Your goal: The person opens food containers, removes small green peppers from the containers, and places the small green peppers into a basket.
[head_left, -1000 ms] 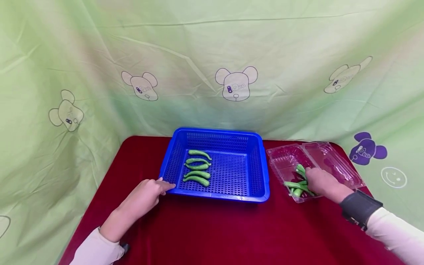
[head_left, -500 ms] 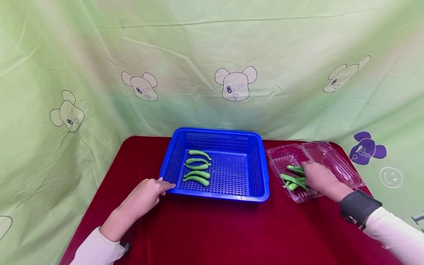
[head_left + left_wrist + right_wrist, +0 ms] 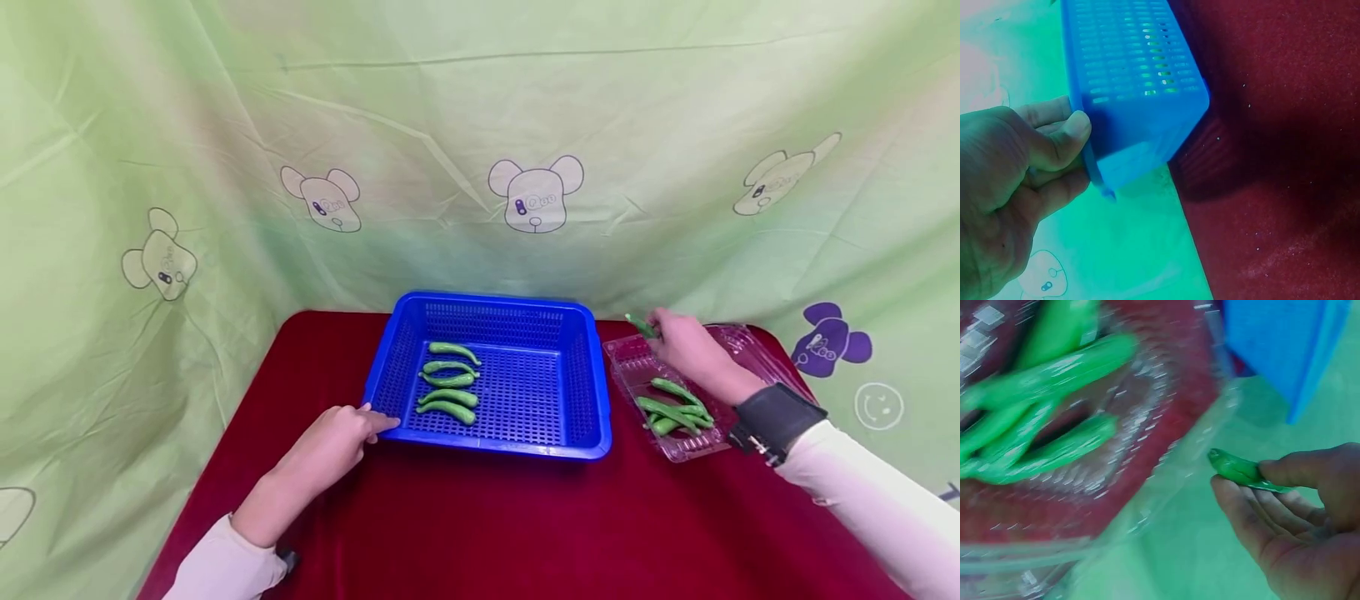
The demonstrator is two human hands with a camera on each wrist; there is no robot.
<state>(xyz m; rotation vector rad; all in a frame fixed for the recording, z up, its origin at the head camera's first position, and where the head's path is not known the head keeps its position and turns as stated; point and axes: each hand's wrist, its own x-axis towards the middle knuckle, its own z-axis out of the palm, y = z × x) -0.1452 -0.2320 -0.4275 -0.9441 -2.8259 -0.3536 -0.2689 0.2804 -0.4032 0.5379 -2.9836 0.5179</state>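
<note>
My left hand (image 3: 341,442) pinches the near left corner of a blue plastic basket (image 3: 495,450), thumb and fingers on either side of its rim, as the left wrist view shows. Several green peppers (image 3: 450,395) lie in a column on the basket's left half. At the right, my right hand (image 3: 693,350) holds one green pepper (image 3: 1241,470) between thumb and fingers, raised above the far part of a clear plastic clamshell box (image 3: 686,450). More green peppers (image 3: 671,417) lie crossed in a heap in that box.
The box's lid (image 3: 757,350) lies folded back on its right, partly behind my right forearm. A dark red cloth (image 3: 480,525) covers the table. Pale green curtain (image 3: 420,108) with printed bear heads hangs close behind the table and at both sides.
My right hand has come up out of the heap with one pepper and moved away from me and to the left. My left hand stays on the basket's corner.
</note>
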